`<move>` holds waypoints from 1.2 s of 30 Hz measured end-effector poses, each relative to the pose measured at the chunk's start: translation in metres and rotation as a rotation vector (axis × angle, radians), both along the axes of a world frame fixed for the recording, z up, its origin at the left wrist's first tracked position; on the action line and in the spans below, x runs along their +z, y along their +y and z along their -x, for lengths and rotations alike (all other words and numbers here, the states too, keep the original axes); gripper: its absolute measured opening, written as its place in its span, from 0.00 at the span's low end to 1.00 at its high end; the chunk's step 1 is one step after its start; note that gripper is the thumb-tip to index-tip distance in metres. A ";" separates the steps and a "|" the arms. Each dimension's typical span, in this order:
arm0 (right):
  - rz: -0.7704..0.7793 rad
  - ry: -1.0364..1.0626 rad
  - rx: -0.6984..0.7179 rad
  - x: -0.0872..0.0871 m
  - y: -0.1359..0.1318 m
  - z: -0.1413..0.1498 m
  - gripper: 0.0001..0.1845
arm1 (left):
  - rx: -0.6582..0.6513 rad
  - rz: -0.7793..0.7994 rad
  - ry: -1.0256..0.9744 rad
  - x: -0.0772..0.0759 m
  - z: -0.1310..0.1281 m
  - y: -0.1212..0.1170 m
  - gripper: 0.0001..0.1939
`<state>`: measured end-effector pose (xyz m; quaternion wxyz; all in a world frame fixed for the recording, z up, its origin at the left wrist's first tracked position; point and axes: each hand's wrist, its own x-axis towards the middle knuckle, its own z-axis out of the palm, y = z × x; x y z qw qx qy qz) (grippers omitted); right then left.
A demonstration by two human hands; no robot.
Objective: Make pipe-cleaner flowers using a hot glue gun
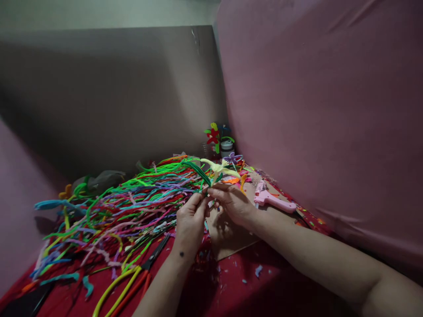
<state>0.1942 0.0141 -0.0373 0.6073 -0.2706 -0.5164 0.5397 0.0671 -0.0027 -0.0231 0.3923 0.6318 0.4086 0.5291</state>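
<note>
A pale yellow pipe-cleaner flower with a dark green leaf stands up from between my two hands. My left hand is closed, its thumb and fingers pinching the stem below the petals. Right beside it, my right hand is closed on the same stem from the other side. The fingertips meet, and the lower stem is mostly hidden behind them. A brown cardboard sheet lies underneath my hands.
A big heap of coloured pipe cleaners spreads to the left. Scissors lie at front left, a pink glue gun at right. Finished flowers and a lidded cup stand behind. Scraps dot the red cloth.
</note>
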 end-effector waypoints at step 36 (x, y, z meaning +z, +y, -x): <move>0.073 0.114 0.082 0.011 -0.006 -0.006 0.06 | -0.231 0.264 -0.293 0.016 -0.001 -0.008 0.11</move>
